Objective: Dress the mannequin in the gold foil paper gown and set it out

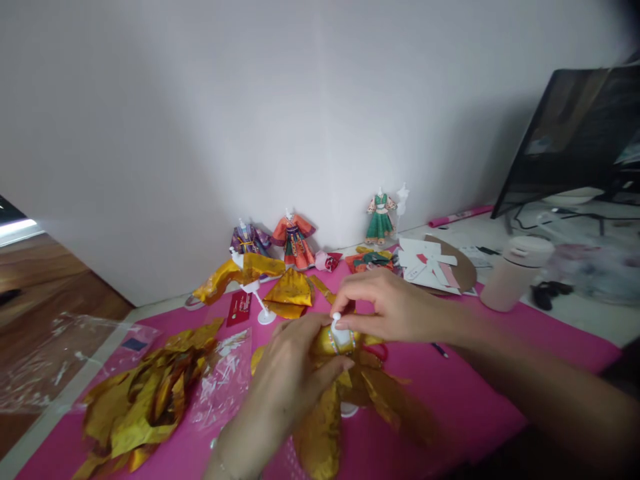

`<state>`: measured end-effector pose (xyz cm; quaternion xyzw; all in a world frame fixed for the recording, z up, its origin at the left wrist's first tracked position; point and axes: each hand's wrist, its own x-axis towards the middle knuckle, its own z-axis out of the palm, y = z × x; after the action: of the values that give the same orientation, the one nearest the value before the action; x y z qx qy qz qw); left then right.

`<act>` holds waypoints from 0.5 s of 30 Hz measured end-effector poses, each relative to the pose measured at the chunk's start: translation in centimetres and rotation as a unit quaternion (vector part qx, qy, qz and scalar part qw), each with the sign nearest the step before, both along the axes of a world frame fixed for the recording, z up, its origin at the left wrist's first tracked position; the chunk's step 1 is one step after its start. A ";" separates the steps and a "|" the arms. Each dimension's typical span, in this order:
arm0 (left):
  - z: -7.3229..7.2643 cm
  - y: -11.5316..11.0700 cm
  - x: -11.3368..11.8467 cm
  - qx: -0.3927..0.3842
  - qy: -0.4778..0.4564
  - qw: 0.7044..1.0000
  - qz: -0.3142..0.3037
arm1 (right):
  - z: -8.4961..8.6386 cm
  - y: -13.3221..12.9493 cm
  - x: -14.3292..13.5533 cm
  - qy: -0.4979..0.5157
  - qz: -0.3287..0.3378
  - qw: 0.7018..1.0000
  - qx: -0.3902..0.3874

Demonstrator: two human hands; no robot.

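In the middle of the pink mat stands a small white dress-form mannequin (342, 335) wearing a gold doll dress (327, 427), whose long panels spread toward me. Pale beads run down both sides of its white chest. My left hand (295, 363) grips the dress from the left, fingers behind the shoulder and thumb across the front. From the right, my right hand (377, 305) is closed at the mannequin's neck and shoulder, thumb and fingertips pinched there. Whatever lies under those fingertips is hidden. A red loop (377, 351) shows beside the dress on the right.
Left on the pink mat (465, 400) lie gold scraps (150, 393) and a clear bag (225, 380). Behind stands a mannequin with gold sleeves (263, 265). Dressed figures (293, 240) line the wall. Paper pieces (430, 267), a pale bottle (517, 273) and a monitor (575, 140) are right.
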<state>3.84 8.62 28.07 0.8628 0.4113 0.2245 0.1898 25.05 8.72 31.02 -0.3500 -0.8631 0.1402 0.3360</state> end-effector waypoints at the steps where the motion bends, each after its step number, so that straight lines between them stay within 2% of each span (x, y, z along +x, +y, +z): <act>1: 0.1 0.1 -0.1 -0.011 0.001 1.000 0.000 | -0.1 0.0 -0.2 0.002 -0.002 1.000 -0.003; 4: 0.1 0.5 -0.2 -0.010 -0.001 1.000 -0.007 | -0.2 -0.3 -0.1 0.006 -0.006 1.000 -0.014; 8: -0.4 0.7 -0.7 0.036 -0.023 0.999 -0.028 | -0.5 -0.9 1.1 -0.005 -0.014 0.998 -0.066; 12: -1.0 1.0 -0.8 0.074 -0.039 0.996 -0.041 | -1.8 -1.0 2.2 -0.064 -0.039 0.991 -0.113; 15: -1.4 1.2 -0.8 0.093 -0.056 0.993 -0.049 | -2.6 -0.8 2.4 -0.062 -0.042 0.988 -0.138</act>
<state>3.06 9.80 26.67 0.8819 0.3343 0.3005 0.1420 27.40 7.93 28.43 -0.4371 -0.8391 0.2220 0.2358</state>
